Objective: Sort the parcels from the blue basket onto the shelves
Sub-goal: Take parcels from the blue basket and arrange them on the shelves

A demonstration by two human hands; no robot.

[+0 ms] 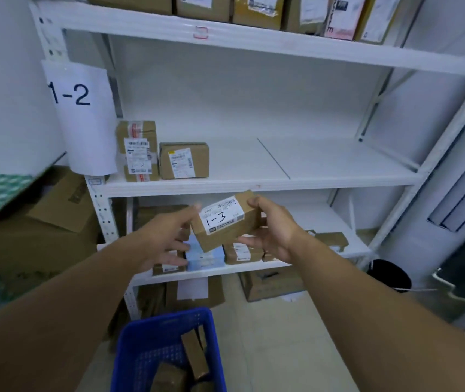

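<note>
- The basket sits nearest, on the floor at the bottom edge. Several brown parcels lie inside it, so the sorting looks well short of done.
- Beyond and above it, both grips hold one parcel in the air. It is in front of the lower shelf and just below the front edge of the middle shelf.
- The right grip wraps the right end, fingers over the top and thumb under the near side.
- The left grip holds the left end, one fingertip on the top corner and the others lower down. Neither grip is wide; both are closed on the box.
- The parcel lies between the two grips, tilted, right end higher, label facing the camera.
- Its label carries a handwritten "1-3". The sign at the left of the middle shelf reads "1-2", so the lower shelf is probably the right home.
- To place it well, aim for the bare stretch at the right of the lower shelf. The left part is crowded, a blue box among the rest.
- Set it down flat with the label outward, and release only once the shelf takes the weight.
</note>
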